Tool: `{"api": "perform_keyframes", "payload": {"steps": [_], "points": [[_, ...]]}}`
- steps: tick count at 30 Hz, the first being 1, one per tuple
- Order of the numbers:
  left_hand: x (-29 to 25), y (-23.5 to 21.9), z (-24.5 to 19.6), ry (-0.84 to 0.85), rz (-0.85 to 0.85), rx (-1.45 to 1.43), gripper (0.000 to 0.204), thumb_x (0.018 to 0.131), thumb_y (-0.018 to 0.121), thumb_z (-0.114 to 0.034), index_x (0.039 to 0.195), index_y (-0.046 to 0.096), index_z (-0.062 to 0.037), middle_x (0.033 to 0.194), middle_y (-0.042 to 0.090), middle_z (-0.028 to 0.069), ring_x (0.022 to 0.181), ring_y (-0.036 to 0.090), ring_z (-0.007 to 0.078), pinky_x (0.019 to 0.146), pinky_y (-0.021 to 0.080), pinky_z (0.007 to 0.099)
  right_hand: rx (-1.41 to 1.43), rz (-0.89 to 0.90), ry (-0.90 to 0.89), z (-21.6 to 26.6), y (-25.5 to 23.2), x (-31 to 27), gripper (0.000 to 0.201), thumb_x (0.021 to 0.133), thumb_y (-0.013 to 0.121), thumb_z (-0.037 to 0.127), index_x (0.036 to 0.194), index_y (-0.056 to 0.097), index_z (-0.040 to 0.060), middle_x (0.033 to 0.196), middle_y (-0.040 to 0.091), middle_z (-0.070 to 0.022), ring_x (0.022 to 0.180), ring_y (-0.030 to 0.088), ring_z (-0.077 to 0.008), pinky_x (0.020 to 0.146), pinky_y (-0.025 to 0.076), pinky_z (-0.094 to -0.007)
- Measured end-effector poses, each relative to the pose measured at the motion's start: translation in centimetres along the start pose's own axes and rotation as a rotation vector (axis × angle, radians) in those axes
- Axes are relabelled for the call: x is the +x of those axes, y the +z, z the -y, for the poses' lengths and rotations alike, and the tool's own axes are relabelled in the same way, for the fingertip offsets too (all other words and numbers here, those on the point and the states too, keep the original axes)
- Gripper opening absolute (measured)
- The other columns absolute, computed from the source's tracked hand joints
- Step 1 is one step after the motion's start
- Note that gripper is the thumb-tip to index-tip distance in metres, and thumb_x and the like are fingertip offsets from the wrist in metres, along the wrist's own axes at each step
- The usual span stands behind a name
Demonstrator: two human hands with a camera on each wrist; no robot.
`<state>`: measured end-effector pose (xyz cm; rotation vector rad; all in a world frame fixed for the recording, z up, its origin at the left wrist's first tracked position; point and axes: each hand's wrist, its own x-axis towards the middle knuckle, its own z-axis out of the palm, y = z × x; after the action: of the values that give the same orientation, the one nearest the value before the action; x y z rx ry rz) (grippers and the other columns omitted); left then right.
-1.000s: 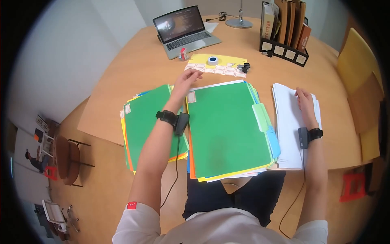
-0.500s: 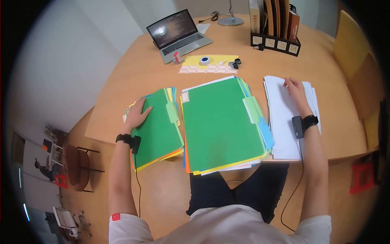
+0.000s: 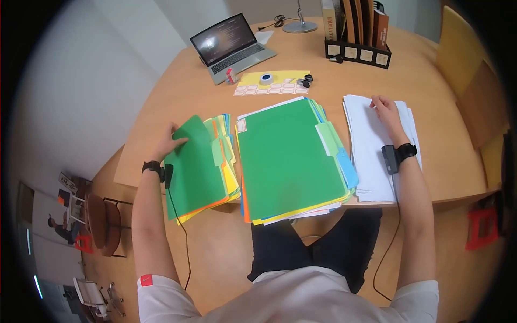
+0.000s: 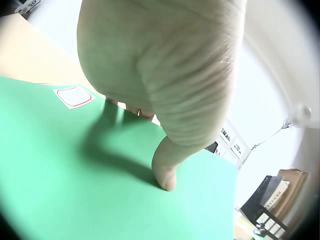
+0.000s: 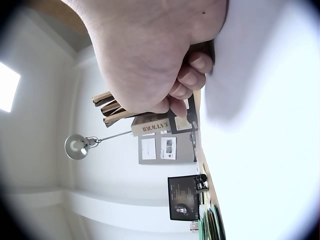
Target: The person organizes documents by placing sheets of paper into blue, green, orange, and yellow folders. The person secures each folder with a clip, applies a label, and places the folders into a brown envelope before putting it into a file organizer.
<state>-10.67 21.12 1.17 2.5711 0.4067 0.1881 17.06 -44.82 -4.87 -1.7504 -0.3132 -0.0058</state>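
Observation:
At the left stack, my left hand (image 3: 168, 144) pinches the top green folder (image 3: 196, 167) by its far left edge. In the left wrist view the thumb (image 4: 167, 172) lies on the green face, while the fingertips go over the edge beside a red-bordered label (image 4: 74, 96). That folder sits askew, baring the tabs of yellow, orange and blue folders (image 3: 230, 175) under it. My right hand (image 3: 386, 114) rests on a stack of white paper (image 3: 371, 167), its fingers loosely curled and holding nothing. Between the hands lies a larger stack topped by a green folder (image 3: 285, 161).
Beyond the stacks are a label sheet (image 3: 272, 89), a roll of tape (image 3: 266, 79), black binder clips (image 3: 305, 81) and a small red-and-white item (image 3: 231, 76). A laptop (image 3: 231, 46), a lamp base (image 3: 300, 26) and a black book rack (image 3: 358, 54) stand at the back.
My left hand has gone from above the gap between the folder stacks to the left stack's far left edge. The top green folder there has shifted left. My right hand stays on the paper.

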Motion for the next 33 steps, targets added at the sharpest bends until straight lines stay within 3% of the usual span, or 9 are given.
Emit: {"api": "perform_keyframes", "payload": {"steps": [6, 9, 15, 16, 22, 27, 28, 31, 33], "points": [[-0.6, -2.0, 2.9, -0.014, -0.033, -0.079, 0.034, 0.086, 0.081, -0.018, 0.102, 0.053, -0.0064, 0.095, 0.057, 0.0028, 0.095, 0.055, 0.0161, 0.086, 0.048, 0.0348, -0.016, -0.001, -0.018, 0.0, 0.2, -0.1, 0.036, 0.101, 0.060, 0.035, 0.080, 0.065, 0.0054, 0.069, 0.046, 0.0058, 0.064, 0.039, -0.0050, 0.057, 0.031, -0.0234], [-1.9, -2.9, 3.9, -0.057, 0.071, 0.124, 0.034, 0.086, 0.080, -0.020, 0.103, 0.053, -0.0063, 0.098, 0.058, 0.0061, 0.095, 0.057, 0.0186, 0.087, 0.049, 0.0368, -0.020, -0.001, -0.021, -0.1, 0.4, 0.0, 0.037, 0.102, 0.060, 0.035, 0.080, 0.064, 0.0054, 0.068, 0.045, 0.0059, 0.064, 0.038, -0.0052, 0.057, 0.031, -0.0236], [-2.5, -2.9, 8.6, -0.142, -0.009, 0.190, 0.035, 0.086, 0.080, -0.024, 0.101, 0.053, -0.0077, 0.109, 0.057, 0.0131, 0.095, 0.057, 0.0245, 0.083, 0.051, 0.0401, -0.014, 0.006, -0.013, 0.1, 0.2, -0.1, 0.037, 0.102, 0.060, 0.034, 0.080, 0.064, 0.0051, 0.067, 0.044, 0.0064, 0.063, 0.037, -0.0053, 0.056, 0.030, -0.0241], [-2.7, -3.0, 8.5, -0.154, -0.021, 0.161, 0.034, 0.087, 0.080, -0.023, 0.100, 0.052, -0.0077, 0.105, 0.057, 0.0101, 0.093, 0.057, 0.0219, 0.081, 0.050, 0.0381, -0.013, 0.008, -0.011, 0.1, 0.2, -0.1, 0.037, 0.102, 0.060, 0.034, 0.080, 0.065, 0.0050, 0.067, 0.044, 0.0065, 0.063, 0.037, -0.0052, 0.056, 0.030, -0.0242], [-3.4, -3.6, 7.5, -0.128, -0.126, 0.108, 0.029, 0.089, 0.078, -0.020, 0.095, 0.052, -0.0083, 0.094, 0.058, 0.0023, 0.084, 0.054, 0.0143, 0.076, 0.047, 0.0325, 0.003, 0.002, -0.027, 0.1, 0.2, -0.3, 0.036, 0.102, 0.060, 0.033, 0.081, 0.065, 0.0043, 0.068, 0.045, 0.0064, 0.064, 0.038, -0.0052, 0.057, 0.031, -0.0241], [-4.7, -7.2, 1.0, -0.146, -0.189, 0.072, 0.024, 0.089, 0.075, -0.017, 0.099, 0.054, -0.0084, 0.086, 0.060, 0.0024, 0.081, 0.055, 0.0143, 0.074, 0.046, 0.0316, -0.010, 0.003, -0.008, 0.3, 0.2, -0.3, 0.037, 0.102, 0.060, 0.034, 0.082, 0.065, 0.0035, 0.069, 0.047, 0.0054, 0.066, 0.039, -0.0058, 0.059, 0.032, -0.0240], [-3.8, -8.5, 2.9, -0.088, -0.149, 0.003, 0.017, 0.093, 0.070, -0.015, 0.100, 0.055, -0.0098, 0.083, 0.063, 0.0010, 0.080, 0.056, 0.0123, 0.073, 0.045, 0.0285, -0.016, -0.007, -0.002, 0.5, 0.3, -0.5, 0.037, 0.102, 0.060, 0.034, 0.082, 0.065, 0.0034, 0.069, 0.048, 0.0052, 0.066, 0.040, -0.0060, 0.059, 0.033, -0.0240], [-4.9, -11.4, -1.0, -0.051, -0.119, -0.436, 0.009, 0.097, 0.064, -0.014, 0.099, 0.056, -0.0119, 0.082, 0.064, -0.0006, 0.078, 0.058, 0.0104, 0.070, 0.044, 0.0259, -0.019, -0.006, 0.000, 0.6, 0.3, -0.5, 0.037, 0.102, 0.060, 0.034, 0.082, 0.066, 0.0033, 0.069, 0.048, 0.0048, 0.066, 0.040, -0.0063, 0.059, 0.033, -0.0244], [-4.9, -14.0, -1.9, -0.008, -0.109, -0.510, 0.006, 0.100, 0.060, -0.014, 0.102, 0.055, -0.0120, 0.085, 0.065, 0.0002, 0.080, 0.061, 0.0096, 0.071, 0.045, 0.0233, -0.026, -0.007, -0.006, 0.3, 0.3, -0.4, 0.037, 0.102, 0.060, 0.034, 0.081, 0.066, 0.0035, 0.069, 0.048, 0.0046, 0.066, 0.040, -0.0065, 0.059, 0.033, -0.0248]]}}
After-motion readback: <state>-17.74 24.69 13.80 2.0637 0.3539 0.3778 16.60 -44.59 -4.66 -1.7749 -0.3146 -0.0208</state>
